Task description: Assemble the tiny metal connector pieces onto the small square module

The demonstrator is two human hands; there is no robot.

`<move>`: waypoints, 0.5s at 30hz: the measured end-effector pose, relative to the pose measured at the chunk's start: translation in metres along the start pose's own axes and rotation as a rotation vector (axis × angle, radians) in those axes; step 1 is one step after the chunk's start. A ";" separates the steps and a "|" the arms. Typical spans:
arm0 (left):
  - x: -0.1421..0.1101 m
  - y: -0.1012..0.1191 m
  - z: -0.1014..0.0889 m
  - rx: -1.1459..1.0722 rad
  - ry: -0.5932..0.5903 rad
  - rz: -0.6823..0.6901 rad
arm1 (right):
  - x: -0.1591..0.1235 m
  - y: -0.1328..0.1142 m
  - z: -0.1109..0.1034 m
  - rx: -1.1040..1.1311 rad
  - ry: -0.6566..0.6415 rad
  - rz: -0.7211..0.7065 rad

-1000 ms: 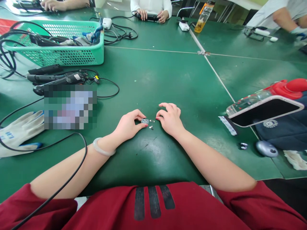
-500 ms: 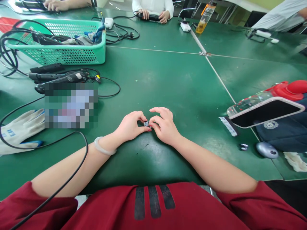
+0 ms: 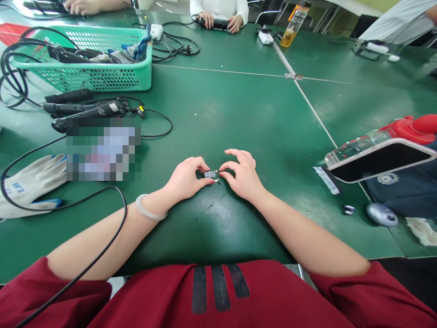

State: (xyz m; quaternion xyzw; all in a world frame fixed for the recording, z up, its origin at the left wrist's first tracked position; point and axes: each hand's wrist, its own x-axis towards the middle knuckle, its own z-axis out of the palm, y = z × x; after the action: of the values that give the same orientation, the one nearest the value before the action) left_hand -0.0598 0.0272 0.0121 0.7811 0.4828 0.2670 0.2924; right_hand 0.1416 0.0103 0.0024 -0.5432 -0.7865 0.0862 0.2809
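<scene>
On the green table (image 3: pixel 239 114), my left hand (image 3: pixel 186 177) pinches a small grey metal part (image 3: pixel 209 174) between thumb and forefinger. My right hand (image 3: pixel 243 175) is curled beside it, its thumb and forefinger pinched at the part's right end, where a tiny dark piece sits. A small loose bit (image 3: pixel 216 181) lies on the table just below the part. A pale bangle (image 3: pixel 147 208) is on my left wrist.
A green basket (image 3: pixel 85 73) with tools stands far left, black corded tools (image 3: pixel 88 109) and a work glove (image 3: pixel 30 182) nearer. At right lie a phone (image 3: pixel 382 159), a red-capped bottle (image 3: pixel 409 127) and a mouse (image 3: pixel 381 213). Other people's hands work at the far edge.
My right hand came in against the part, then drew back slightly; its fingertips now pinch at the part's right end. My left hand kept hold of the part.
</scene>
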 end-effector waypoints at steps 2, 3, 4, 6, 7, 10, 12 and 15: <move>0.000 -0.001 0.000 0.043 0.002 -0.012 | 0.000 0.003 0.002 -0.014 -0.045 0.021; 0.001 -0.001 0.000 0.059 -0.001 -0.018 | 0.000 0.004 0.002 -0.016 -0.054 0.019; 0.001 -0.001 0.000 0.072 -0.006 -0.021 | 0.000 0.004 0.002 -0.018 -0.054 0.008; 0.000 -0.001 0.000 0.089 -0.012 -0.017 | 0.000 0.002 0.001 -0.021 -0.048 -0.034; 0.000 0.000 0.000 0.099 -0.013 -0.012 | -0.001 0.001 0.000 -0.024 -0.050 -0.062; -0.001 0.001 -0.001 0.120 -0.013 0.005 | -0.001 -0.002 -0.002 -0.040 -0.083 -0.134; -0.001 0.001 -0.001 0.126 -0.014 0.014 | -0.002 -0.002 -0.002 -0.057 -0.103 -0.154; -0.001 0.002 -0.001 0.127 -0.015 0.020 | -0.002 0.000 0.000 -0.081 -0.112 -0.161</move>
State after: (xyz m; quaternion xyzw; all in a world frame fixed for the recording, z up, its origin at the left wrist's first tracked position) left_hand -0.0595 0.0256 0.0140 0.8049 0.4888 0.2326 0.2431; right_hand 0.1423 0.0089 0.0018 -0.4833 -0.8450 0.0618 0.2204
